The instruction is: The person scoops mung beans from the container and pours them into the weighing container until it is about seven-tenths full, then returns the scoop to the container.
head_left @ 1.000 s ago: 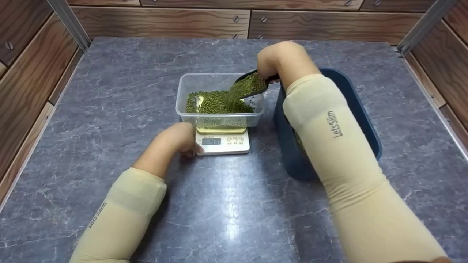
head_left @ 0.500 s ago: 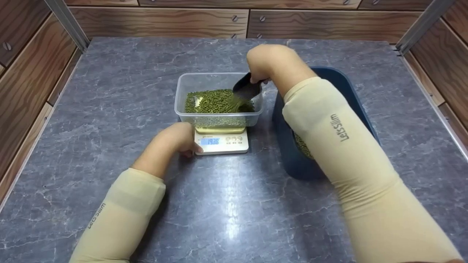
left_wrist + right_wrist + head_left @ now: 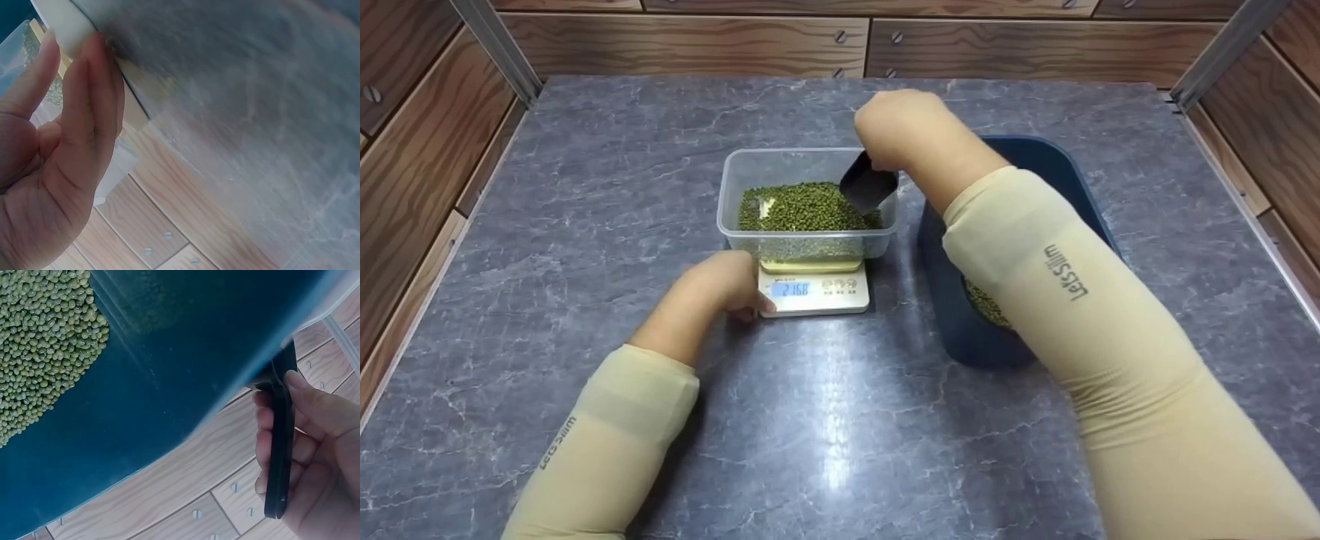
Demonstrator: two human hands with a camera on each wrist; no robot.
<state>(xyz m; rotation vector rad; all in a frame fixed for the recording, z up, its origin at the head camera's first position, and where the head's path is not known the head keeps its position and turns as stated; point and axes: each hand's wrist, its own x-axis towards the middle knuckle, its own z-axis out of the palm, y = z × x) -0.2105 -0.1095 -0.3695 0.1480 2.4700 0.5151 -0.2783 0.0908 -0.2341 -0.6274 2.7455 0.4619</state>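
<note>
In the head view my right hand [image 3: 896, 127] grips a black scoop [image 3: 868, 184], tipped mouth-down over the right side of a clear plastic container [image 3: 735, 176]. Its handle runs between thumb and fingers in the right wrist view. Green mung beans [image 3: 802, 206] cover most of the container's floor, heaped toward the right. That container stands on a white kitchen scale [image 3: 817, 300], whose lit display appears to read 216.8. My left hand [image 3: 720, 281] holds the scale's front left corner, the thumb on its top; in the left wrist view the fingertips [image 3: 97, 42] meet its edge.
Right of the scale stands a deep blue bin [image 3: 960, 315] with more mung beans [image 3: 45, 343] inside, partly hidden by my right forearm. Everything rests on a grey marbled tabletop [image 3: 780, 427]. Wood-patterned walls [image 3: 682, 45] enclose the back and sides.
My right hand has moved left and turned the scoop over. Beans poured out of it, the heap grew, and the scale's reading rose. The left hand stays at the scale.
</note>
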